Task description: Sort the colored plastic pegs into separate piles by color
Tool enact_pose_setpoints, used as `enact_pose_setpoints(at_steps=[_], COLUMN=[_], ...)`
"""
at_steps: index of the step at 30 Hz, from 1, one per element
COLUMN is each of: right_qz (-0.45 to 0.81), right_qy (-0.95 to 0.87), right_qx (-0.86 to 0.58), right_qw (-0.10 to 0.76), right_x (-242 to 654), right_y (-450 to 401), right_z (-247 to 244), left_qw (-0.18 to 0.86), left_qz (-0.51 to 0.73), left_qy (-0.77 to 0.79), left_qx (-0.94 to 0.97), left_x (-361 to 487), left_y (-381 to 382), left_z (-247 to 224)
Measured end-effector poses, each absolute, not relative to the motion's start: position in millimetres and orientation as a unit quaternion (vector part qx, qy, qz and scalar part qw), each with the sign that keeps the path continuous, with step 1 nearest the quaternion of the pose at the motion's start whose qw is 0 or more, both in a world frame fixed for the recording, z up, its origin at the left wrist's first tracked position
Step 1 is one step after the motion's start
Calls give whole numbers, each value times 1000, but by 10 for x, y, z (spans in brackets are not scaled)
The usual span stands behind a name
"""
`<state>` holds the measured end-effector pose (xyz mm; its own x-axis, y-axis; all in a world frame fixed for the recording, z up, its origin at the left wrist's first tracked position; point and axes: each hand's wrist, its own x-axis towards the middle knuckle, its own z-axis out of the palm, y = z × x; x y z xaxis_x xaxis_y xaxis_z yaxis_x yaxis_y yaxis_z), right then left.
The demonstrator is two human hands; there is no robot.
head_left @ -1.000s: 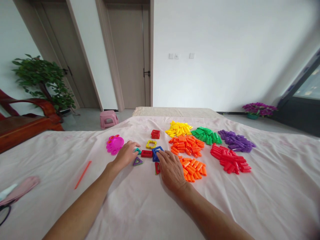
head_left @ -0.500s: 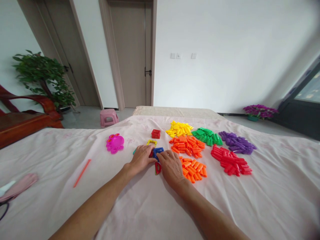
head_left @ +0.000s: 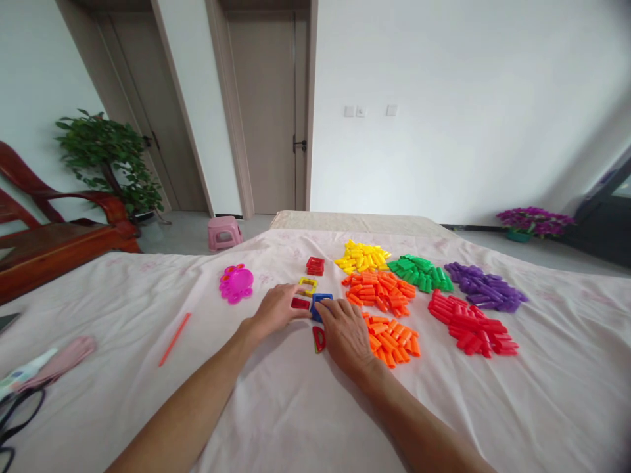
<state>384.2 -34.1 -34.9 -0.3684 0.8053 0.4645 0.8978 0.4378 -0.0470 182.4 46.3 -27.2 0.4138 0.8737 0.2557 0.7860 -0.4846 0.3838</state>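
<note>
My left hand is open, its thumb and fingers apart on either side of a small red plastic piece. The fingertips come close to a yellow square frame. My right hand has its fingers closed over blue square plastic frames, which look stacked and are partly covered by the fingers. Just below them, beside the right hand, lies a red half-round piece with a green edge. A stack of red square frames sits farther back.
Right of my hands lie heaps of yellow, orange, green, purple and red tubes. On the left are a magenta paw-shaped tray, an orange stick, a pink cloth and black-rimmed glasses.
The view has swung slightly left. My left hand has drawn back a little to the left, showing more of the red piece. My right hand stays on the blue frames.
</note>
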Motion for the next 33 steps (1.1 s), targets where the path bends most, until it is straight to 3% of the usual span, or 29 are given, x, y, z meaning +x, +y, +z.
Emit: enact_pose_setpoints(at_steps=[3, 6, 11, 24, 29, 33], right_qz=[-87, -58, -22, 2, -2, 6], right_qy=[-840, -854, -867, -882, -887, -889], right_qx=[-485, -457, -434, -408, -400, -395], right_qw=[227, 240, 245, 234, 231, 233], right_x=[3816, 3759, 3694, 3690, 3704, 3724], right_y=[-411, -491, -563, -579, -579, -589], right_z=[-348, -365, -431, -474, -478, -473], left_qw=[64, -26, 7, 35, 79, 64], left_qz=[211, 128, 50, 292, 306, 276], left_qy=[607, 705, 759, 728, 717, 720], left_qx=[764, 697, 649, 619, 622, 634], left_x=[1447, 1102, 922, 1238, 1556, 1403], left_y=[605, 701, 710, 1017, 1088, 1004], left_z=[-181, -161, -285, -227, -500, -424])
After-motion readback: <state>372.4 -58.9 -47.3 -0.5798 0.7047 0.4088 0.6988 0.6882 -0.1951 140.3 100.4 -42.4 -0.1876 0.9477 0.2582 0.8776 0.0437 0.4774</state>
